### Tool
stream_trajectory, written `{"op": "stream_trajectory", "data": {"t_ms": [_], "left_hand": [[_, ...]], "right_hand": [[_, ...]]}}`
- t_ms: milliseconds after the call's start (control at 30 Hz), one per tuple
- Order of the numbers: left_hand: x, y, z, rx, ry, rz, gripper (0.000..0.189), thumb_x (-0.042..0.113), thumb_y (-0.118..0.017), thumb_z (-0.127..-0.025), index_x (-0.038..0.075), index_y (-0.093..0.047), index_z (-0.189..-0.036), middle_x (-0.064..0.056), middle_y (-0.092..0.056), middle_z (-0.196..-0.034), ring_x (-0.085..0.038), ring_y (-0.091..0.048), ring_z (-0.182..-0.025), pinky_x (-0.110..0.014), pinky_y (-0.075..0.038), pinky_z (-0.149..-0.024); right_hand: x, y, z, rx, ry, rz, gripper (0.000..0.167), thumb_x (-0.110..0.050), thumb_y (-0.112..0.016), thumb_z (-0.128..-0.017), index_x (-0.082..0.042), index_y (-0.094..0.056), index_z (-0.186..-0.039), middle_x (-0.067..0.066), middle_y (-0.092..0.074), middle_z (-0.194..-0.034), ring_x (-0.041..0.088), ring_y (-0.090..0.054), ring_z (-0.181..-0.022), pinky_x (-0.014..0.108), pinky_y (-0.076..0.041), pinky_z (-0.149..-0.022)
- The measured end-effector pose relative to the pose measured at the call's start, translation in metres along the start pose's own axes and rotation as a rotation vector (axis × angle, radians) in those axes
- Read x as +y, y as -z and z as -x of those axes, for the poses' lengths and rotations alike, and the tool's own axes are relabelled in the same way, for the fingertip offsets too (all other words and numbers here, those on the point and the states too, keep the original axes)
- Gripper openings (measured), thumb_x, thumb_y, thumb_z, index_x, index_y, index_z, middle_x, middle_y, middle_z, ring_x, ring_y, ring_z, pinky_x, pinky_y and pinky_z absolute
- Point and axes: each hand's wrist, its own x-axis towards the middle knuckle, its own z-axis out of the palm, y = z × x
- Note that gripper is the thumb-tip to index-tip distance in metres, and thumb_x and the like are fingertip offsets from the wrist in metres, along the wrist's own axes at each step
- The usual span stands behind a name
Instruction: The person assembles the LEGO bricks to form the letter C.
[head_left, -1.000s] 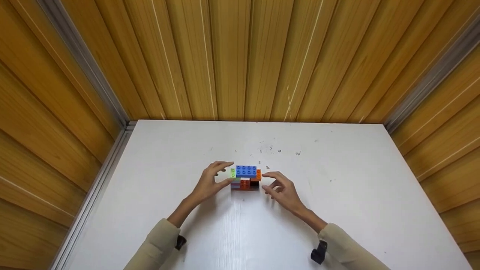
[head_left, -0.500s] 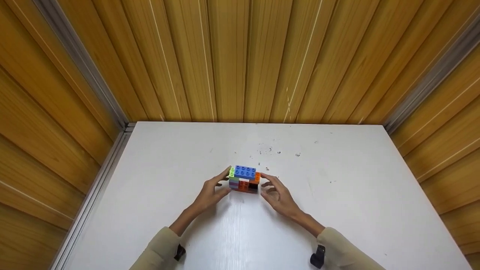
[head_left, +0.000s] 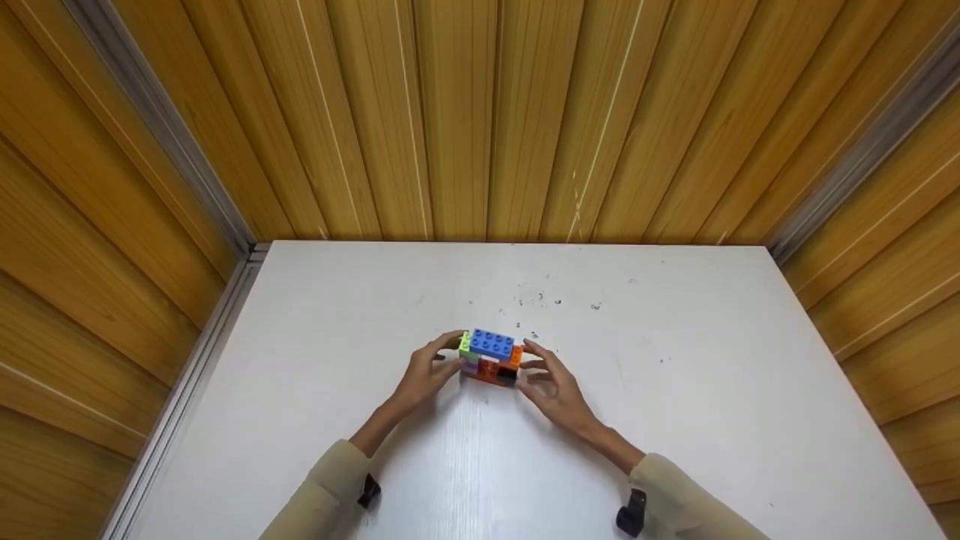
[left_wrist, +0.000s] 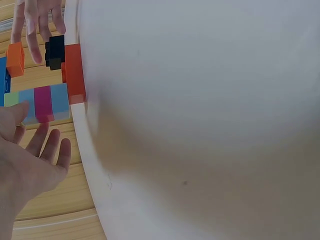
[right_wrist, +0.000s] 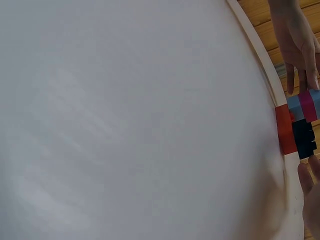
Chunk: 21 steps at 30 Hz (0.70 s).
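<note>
A small build of toy bricks stands on the white table, slightly turned. A blue eight-stud brick spans its top between a light green brick and an orange brick. Blue and magenta bricks form one side over a red base; a black brick sits on the other side. My left hand pinches the left end, thumb on the near face and fingers behind. On the right end, my right hand keeps its relaxed fingers spread close beside the orange and black bricks.
The white table has dark scuff marks beyond the build. Wood-patterned panels rise behind and at both sides, with metal rails at the corners. Each sleeve has a black device at the wrist.
The build has turned a little, its right end coming nearer. My left hand has closed onto its left end, and the right hand has come in closer to its right end.
</note>
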Motion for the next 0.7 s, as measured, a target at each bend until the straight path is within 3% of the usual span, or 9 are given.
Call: {"op": "stream_trajectory", "data": {"t_ms": [300,533,700], "left_hand": [[0.0,0.0,0.001,0.023,0.057,0.001,0.043,0.015,-0.069,-0.098,0.006,-0.06,-0.139,-0.016,-0.069,-0.13,-0.036,-0.064,-0.116,-0.053,-0.048,-0.098],[0.004,0.001,0.0,0.019,0.125,0.029,0.042,0.018,-0.068,-0.099,0.004,-0.06,-0.137,-0.018,-0.072,-0.118,-0.033,-0.066,-0.11,-0.047,-0.05,-0.096],[0.007,0.004,-0.001,-0.012,0.19,0.073,0.041,0.018,-0.066,-0.1,0.001,-0.06,-0.136,-0.021,-0.072,-0.113,-0.028,-0.068,-0.1,-0.036,-0.055,-0.088]], "right_hand": [[0.002,0.005,0.008,-0.095,-0.02,-0.025,0.073,0.0,-0.072,-0.091,-0.003,-0.038,-0.156,0.022,-0.048,-0.154,0.041,-0.059,-0.129,0.056,-0.051,-0.102],[0.002,0.006,-0.003,-0.085,-0.016,-0.044,0.074,0.008,-0.073,-0.087,0.002,-0.041,-0.153,0.027,-0.05,-0.151,0.046,-0.065,-0.116,0.062,-0.053,-0.094],[0.003,0.009,-0.01,-0.124,-0.075,-0.041,0.073,0.003,-0.074,-0.089,-0.001,-0.041,-0.154,0.025,-0.051,-0.148,0.043,-0.067,-0.11,0.055,-0.056,-0.093]]}}
